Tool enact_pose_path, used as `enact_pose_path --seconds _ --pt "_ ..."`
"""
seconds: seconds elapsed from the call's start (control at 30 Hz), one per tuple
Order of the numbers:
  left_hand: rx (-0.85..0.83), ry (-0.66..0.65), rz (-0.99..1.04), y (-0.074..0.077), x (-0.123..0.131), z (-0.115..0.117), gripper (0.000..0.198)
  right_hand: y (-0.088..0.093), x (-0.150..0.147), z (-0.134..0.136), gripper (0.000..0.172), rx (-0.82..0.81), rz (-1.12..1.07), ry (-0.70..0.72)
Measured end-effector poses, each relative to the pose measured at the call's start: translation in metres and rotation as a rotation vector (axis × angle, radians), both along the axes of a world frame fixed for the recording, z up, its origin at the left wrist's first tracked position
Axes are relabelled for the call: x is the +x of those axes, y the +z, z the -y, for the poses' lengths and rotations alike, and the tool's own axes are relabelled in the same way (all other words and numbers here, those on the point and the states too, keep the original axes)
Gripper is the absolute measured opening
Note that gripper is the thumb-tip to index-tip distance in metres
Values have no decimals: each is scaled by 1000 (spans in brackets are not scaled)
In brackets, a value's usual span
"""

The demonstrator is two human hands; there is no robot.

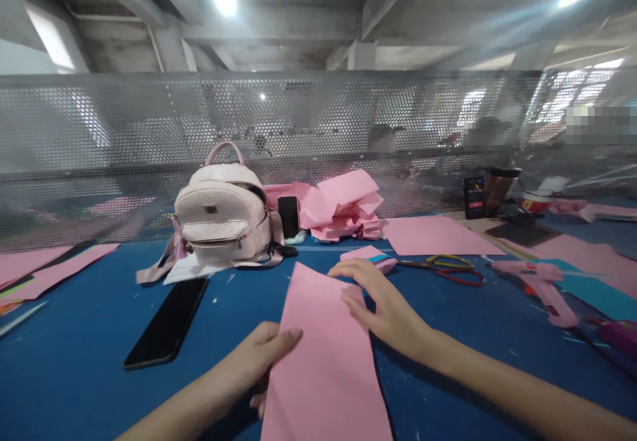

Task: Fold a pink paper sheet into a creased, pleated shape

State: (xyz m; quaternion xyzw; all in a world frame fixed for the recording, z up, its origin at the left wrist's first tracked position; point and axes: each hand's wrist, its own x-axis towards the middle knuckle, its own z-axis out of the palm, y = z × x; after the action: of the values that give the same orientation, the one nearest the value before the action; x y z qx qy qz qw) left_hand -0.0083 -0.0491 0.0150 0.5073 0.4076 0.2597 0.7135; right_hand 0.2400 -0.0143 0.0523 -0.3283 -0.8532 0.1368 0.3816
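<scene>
A long pink sheet of paper [326, 368] rises from the bottom edge in front of me, its far end lifted a little off the table. My left hand [271, 351] grips its left edge, thumb on top and the other fingers underneath. At the far right corner my right hand [381, 302] is closed on the edge, its thumb over the sheet. Just beyond that hand lies a small pink folded piece with a blue stripe [371, 256]. Scissors [450, 268] with yellow and red handles rest to its right.
A black phone [166, 325] lies left on the blue table [79, 355]. Behind stand a pale backpack [223, 212], another phone [288, 217] and crumpled pink paper [346, 202]. A pink glue gun [542, 285] and tumbler [499, 191] are at right. A perforated metal screen [308, 116] spans the back.
</scene>
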Motion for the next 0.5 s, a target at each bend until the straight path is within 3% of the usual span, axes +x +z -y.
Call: enact_pose_path --seconds 0.07,0.13,0.2,0.27,0.33,0.4,0.47,0.5 --pt "2 150 84 -1 0 1 47 7 -6 22 30 88 89 118" --pt "-6 262 159 -2 2 7 42 9 -14 43 42 237 266 276" --pt "-83 327 276 -4 8 17 35 5 -22 57 31 489 386 297" --pt "-209 327 441 -4 14 28 28 -1 -27 60 16 615 371 277" --pt "-284 214 528 -3 17 36 28 -7 -24 54 18 590 346 276" --pt "-216 -6 463 -3 16 42 38 -10 -15 44 26 473 379 296" --pt "58 -260 249 -6 9 46 35 -11 -2 35 31 348 410 306" --pt "300 -342 104 -8 5 47 31 -13 5 32 30 301 424 302"
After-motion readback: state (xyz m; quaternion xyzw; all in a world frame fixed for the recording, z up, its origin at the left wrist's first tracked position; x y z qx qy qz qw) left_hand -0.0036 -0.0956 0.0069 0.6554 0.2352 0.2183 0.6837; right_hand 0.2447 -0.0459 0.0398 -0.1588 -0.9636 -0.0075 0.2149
